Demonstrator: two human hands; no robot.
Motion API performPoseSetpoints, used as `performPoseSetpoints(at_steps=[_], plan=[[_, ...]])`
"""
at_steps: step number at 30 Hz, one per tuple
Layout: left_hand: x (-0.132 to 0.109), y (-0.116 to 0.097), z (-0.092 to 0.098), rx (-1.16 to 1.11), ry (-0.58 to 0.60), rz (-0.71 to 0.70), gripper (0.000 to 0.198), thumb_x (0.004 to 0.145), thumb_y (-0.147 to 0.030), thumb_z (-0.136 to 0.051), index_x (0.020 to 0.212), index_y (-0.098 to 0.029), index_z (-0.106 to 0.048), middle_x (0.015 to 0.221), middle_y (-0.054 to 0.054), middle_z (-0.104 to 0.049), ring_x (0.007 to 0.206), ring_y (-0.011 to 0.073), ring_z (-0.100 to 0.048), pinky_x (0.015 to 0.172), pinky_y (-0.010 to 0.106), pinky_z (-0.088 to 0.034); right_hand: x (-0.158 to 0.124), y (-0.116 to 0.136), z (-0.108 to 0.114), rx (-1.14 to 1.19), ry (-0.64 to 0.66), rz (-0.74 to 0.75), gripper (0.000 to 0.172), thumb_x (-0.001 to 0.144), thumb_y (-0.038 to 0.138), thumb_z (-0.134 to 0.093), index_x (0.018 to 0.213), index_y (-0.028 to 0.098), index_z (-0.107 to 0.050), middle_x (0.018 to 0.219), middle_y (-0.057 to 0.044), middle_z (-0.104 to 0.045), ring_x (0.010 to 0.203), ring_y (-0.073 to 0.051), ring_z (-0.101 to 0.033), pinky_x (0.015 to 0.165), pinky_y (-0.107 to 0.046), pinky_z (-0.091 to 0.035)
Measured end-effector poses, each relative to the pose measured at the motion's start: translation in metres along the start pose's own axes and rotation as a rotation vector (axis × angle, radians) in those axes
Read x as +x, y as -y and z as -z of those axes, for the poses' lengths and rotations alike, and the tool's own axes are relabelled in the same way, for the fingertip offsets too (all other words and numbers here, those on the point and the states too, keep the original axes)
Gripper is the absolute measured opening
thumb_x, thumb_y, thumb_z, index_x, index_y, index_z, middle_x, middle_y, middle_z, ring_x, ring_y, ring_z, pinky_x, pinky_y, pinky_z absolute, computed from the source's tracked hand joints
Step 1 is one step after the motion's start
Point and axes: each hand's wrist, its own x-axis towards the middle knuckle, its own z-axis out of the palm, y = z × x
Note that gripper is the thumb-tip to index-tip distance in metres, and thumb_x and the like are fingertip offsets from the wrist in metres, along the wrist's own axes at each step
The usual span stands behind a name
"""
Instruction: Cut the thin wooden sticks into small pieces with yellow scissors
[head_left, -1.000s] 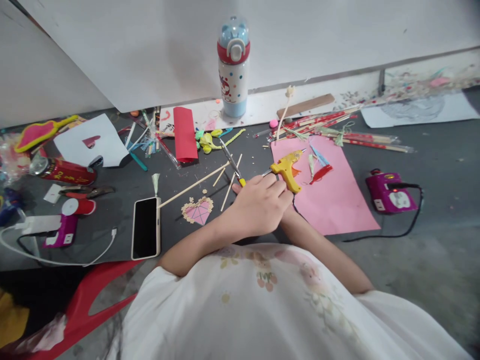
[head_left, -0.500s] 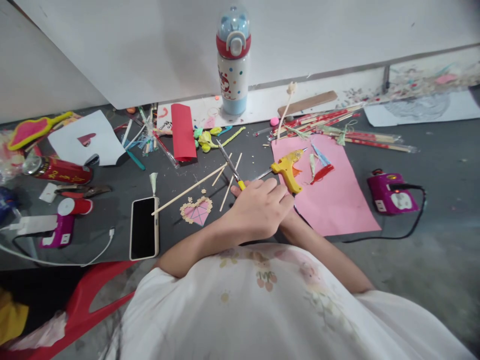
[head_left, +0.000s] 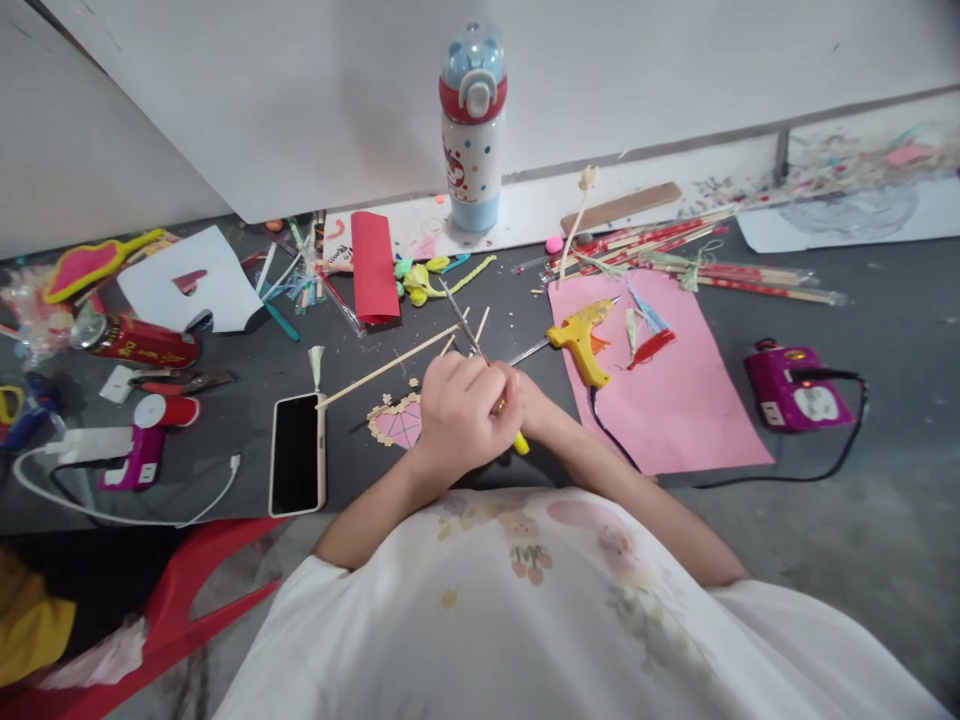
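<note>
Both my hands meet at the table's near edge, around a wide-open pair of scissors [head_left: 463, 318] with silver blades and yellow handles. My left hand [head_left: 466, 412] is closed over the handles; a yellow end pokes out beneath it. Behind it lies my right hand [head_left: 531, 402], its fingers hidden. One blade points up-left across thin wooden sticks [head_left: 394, 365], the other right towards a yellow glue gun [head_left: 581, 335]. Close by on the left, a pink heart [head_left: 397, 422] edged with small beige pieces is partly covered by my left hand.
A phone [head_left: 295, 455] lies at left, near a red can [head_left: 139, 340] and pliers [head_left: 187, 382]. A bottle [head_left: 474, 165] stands at the back. Pink paper [head_left: 675, 400] lies under the glue gun, whose cord runs towards the front edge. A purple power block [head_left: 799, 385] sits far right.
My left hand has moved left and now covers part of the heart and the scissors' middle. More of my right wrist shows. The view has shifted slightly.
</note>
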Motion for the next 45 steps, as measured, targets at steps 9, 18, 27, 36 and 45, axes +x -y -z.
performPoseSetpoints(at_steps=[9,18,27,36,45], plan=[[-0.012,-0.005,-0.006,-0.154,0.018,0.123,0.038,0.081,-0.017,-0.048,0.048,-0.018,-0.028,0.046,-0.004,-0.033,0.048,0.0080,-0.032,0.050,0.026,-0.026,-0.001,0.004,0.000,-0.001,0.028,-0.051,0.016,0.079,0.032,-0.043,0.079,0.017,-0.048,0.086,-0.010,-0.063,0.076,-0.020,-0.058,0.062,-0.029,-0.040],[-0.014,-0.004,-0.009,-0.162,0.007,0.129,0.037,0.079,-0.015,-0.048,0.050,-0.019,-0.025,0.046,-0.004,-0.033,0.048,0.0084,-0.031,0.050,0.026,-0.026,-0.001,0.002,0.000,0.001,0.025,-0.060,0.017,0.079,0.033,-0.040,0.080,0.018,-0.049,0.086,-0.007,-0.063,0.074,-0.019,-0.057,0.063,-0.029,-0.040],[-0.010,-0.004,-0.006,-0.166,0.043,0.147,0.038,0.081,-0.016,-0.047,0.051,-0.018,-0.024,0.047,-0.004,-0.029,0.049,0.0080,-0.029,0.050,0.026,-0.025,0.003,0.002,0.000,-0.011,0.027,-0.080,0.018,0.078,0.035,-0.039,0.073,0.019,-0.044,0.080,-0.006,-0.062,0.069,-0.017,-0.054,0.058,-0.027,-0.037],[-0.012,0.042,0.005,0.004,-0.123,0.307,0.036,0.086,-0.025,-0.045,0.055,-0.019,-0.028,0.054,-0.002,-0.034,0.054,0.0104,-0.035,0.055,0.028,-0.028,-0.005,0.025,0.011,-0.094,0.070,-0.147,0.039,0.079,0.058,-0.044,0.079,0.019,-0.048,0.082,-0.008,-0.065,0.073,-0.021,-0.059,0.060,-0.028,-0.039],[-0.018,0.067,0.004,0.200,0.020,0.178,0.016,0.087,-0.027,-0.045,0.088,-0.020,-0.060,0.081,0.005,-0.064,0.080,0.0178,-0.056,0.075,0.032,-0.037,-0.016,0.029,0.015,-0.210,-0.078,-0.009,0.043,0.077,0.058,-0.051,0.094,0.019,-0.047,0.086,-0.009,-0.063,0.081,-0.024,-0.061,0.067,-0.030,-0.040]])
